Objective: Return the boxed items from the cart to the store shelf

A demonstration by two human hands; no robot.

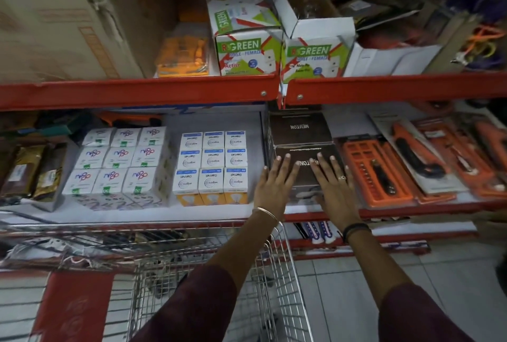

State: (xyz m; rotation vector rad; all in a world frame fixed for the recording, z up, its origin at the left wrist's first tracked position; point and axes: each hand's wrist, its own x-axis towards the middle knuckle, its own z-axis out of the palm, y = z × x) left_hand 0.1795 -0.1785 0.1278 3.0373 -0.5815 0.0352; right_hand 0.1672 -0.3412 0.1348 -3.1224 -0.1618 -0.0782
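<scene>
A dark brown box point(304, 153) marked NEUTON lies on the middle shelf point(219, 212), with a second brown NEUTON box point(300, 127) right behind it. My left hand point(274, 182) rests flat on the front box's left side, fingers spread. My right hand point(333, 182) lies flat on its right side, fingers spread too. Neither hand curls around the box. The wire cart point(277, 286) stands below my arms, against the shelf's front edge; what it holds cannot be made out.
Left of the brown boxes stand rows of white bulb boxes point(212, 166) and more white boxes point(120, 162). Orange tool packs point(384, 171) lie to the right. The upper shelf point(137, 92) carries green-and-white boxes point(247, 50) and a large carton point(60, 37).
</scene>
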